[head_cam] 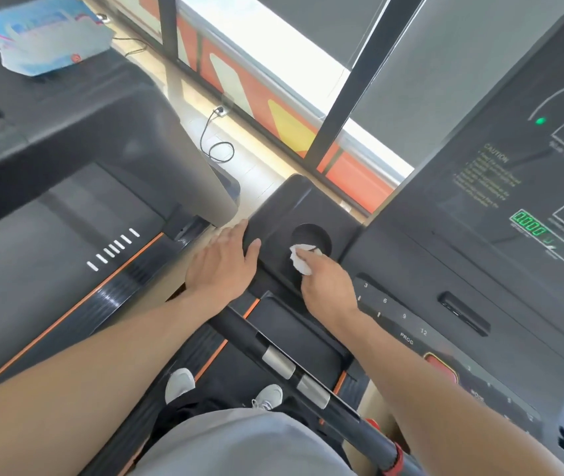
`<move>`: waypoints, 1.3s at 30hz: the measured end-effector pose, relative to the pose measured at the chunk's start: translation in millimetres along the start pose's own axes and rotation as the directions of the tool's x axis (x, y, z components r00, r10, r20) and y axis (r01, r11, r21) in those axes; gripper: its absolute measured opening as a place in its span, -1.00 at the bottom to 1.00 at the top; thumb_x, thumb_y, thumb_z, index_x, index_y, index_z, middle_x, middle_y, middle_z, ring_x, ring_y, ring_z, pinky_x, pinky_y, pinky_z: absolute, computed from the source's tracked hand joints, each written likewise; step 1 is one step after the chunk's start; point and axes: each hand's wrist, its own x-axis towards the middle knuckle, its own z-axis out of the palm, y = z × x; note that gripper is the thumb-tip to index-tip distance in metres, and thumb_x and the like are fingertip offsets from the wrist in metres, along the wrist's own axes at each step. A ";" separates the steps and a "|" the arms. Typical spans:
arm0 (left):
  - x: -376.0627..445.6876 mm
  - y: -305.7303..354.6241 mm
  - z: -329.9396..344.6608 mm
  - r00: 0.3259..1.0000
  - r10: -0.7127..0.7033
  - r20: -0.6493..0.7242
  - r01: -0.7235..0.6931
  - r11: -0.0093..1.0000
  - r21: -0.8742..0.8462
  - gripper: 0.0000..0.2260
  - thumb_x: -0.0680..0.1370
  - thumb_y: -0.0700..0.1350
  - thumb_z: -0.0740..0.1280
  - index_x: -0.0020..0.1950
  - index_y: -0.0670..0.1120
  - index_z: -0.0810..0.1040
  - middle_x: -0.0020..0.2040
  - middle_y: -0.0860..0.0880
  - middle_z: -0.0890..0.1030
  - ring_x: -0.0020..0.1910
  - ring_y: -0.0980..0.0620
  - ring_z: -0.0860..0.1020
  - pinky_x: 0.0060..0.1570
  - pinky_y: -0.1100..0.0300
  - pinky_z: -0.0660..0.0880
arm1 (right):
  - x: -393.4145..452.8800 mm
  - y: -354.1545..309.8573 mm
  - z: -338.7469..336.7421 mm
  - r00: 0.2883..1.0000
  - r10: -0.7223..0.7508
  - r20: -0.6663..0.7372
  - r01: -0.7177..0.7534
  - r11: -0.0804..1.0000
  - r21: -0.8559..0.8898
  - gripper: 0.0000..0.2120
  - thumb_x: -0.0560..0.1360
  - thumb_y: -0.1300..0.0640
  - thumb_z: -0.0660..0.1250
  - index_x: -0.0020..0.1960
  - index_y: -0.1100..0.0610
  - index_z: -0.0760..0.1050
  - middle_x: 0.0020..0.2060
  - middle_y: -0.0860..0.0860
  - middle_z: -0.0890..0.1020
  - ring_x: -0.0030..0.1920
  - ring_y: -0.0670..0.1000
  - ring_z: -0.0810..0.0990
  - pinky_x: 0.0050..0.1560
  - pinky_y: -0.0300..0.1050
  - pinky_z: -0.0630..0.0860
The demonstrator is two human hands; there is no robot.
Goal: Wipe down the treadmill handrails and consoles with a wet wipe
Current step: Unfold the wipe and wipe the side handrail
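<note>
A crumpled white wet wipe lies at the near rim of the round cup holder in the treadmill's black console wing. My right hand grips the wipe and presses it against that rim. My left hand rests on the wing's left edge, fingers straight and thumb on the top surface. The console panel with green digits rises to the right. A black handrail with two silver sensor plates runs from the wing toward me.
A blue pack of wet wipes lies on the neighbouring treadmill's console at top left. That treadmill's belt runs along my left. A cable loops on the floor by the window frame. My shoes stand on the belt below.
</note>
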 end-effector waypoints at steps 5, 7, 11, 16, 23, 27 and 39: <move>-3.2 0.9 -0.3 0.999 0.017 -0.030 -0.017 1.000 -0.005 -0.51 0.69 0.18 0.06 0.58 0.01 0.27 0.49 -0.01 0.45 0.41 -0.09 0.48 0.31 -0.04 0.46 | 22.2 -8.7 -45.4 0.991 0.128 0.034 -0.109 0.645 0.756 -0.79 0.67 0.06 0.25 0.25 -0.06 0.57 0.09 -0.11 0.70 0.11 -0.03 0.67 0.14 -0.03 0.62; -1.8 0.9 -0.6 0.999 0.008 -0.040 -0.009 1.000 -0.028 -0.52 0.69 0.17 0.07 0.57 0.02 0.29 0.48 0.00 0.46 0.40 -0.08 0.49 0.31 -0.03 0.46 | 35.8 -12.8 -56.0 0.989 0.092 0.113 -0.146 0.613 0.776 -0.73 0.64 -0.01 0.30 0.31 0.02 0.53 0.12 -0.06 0.69 0.12 0.02 0.68 0.11 0.03 0.66; 0.2 2.3 -1.5 0.999 0.002 -0.043 -0.002 1.000 -0.012 -0.54 0.69 0.15 0.07 0.55 0.02 0.30 0.43 -0.02 0.51 0.35 -0.10 0.53 0.28 -0.04 0.47 | 64.2 -9.2 -52.6 0.989 0.142 0.034 -0.142 0.871 0.471 -0.56 0.52 -0.14 0.46 0.30 0.03 0.52 0.20 -0.05 0.62 0.19 0.04 0.61 0.09 -0.06 0.58; -1.2 4.6 -0.7 0.999 0.009 -0.048 -0.007 0.999 0.040 -0.54 0.69 0.14 0.07 0.55 -0.01 0.31 0.39 -0.04 0.54 0.28 -0.11 0.57 0.19 -0.03 0.50 | 55.1 -9.5 -29.9 0.881 0.040 -0.471 0.053 0.982 0.182 -0.42 0.52 -0.03 0.47 0.48 0.03 0.38 0.43 0.02 0.43 0.46 0.07 0.35 0.49 0.08 0.30; -0.1 7.3 -0.1 0.998 0.010 -0.065 -0.008 0.999 0.035 -0.56 0.69 0.12 0.10 0.52 -0.03 0.35 0.35 -0.07 0.57 0.24 -0.12 0.58 0.17 -0.05 0.52 | 69.9 -2.3 29.5 0.973 -0.210 -0.095 0.204 0.977 -0.067 -0.45 0.74 0.01 -0.12 0.65 0.24 -0.03 0.66 0.13 -0.11 0.64 0.16 -0.18 0.63 0.10 -0.13; -1.1 7.7 -0.9 0.997 0.018 -0.075 -0.016 0.999 0.033 -0.57 0.70 0.11 0.10 0.51 -0.04 0.35 0.34 -0.07 0.57 0.24 -0.12 0.60 0.16 -0.06 0.55 | 80.8 -17.3 20.0 0.968 -0.242 -0.062 0.239 0.970 -0.053 -0.38 0.73 -0.07 -0.11 0.66 0.20 -0.21 0.66 0.10 -0.16 0.64 0.12 -0.21 0.63 0.11 -0.16; 1.6 7.5 1.3 0.996 0.003 -0.092 0.002 0.999 0.050 -0.62 0.70 0.10 0.05 0.46 0.00 0.37 0.28 -0.01 0.58 0.16 -0.10 0.61 0.08 -0.04 0.55 | 114.2 13.7 -3.7 0.998 -0.047 0.032 0.051 0.988 -0.147 -0.32 0.70 -0.21 -0.18 0.65 0.13 -0.32 0.64 0.04 -0.27 0.63 0.08 -0.30 0.61 0.14 -0.26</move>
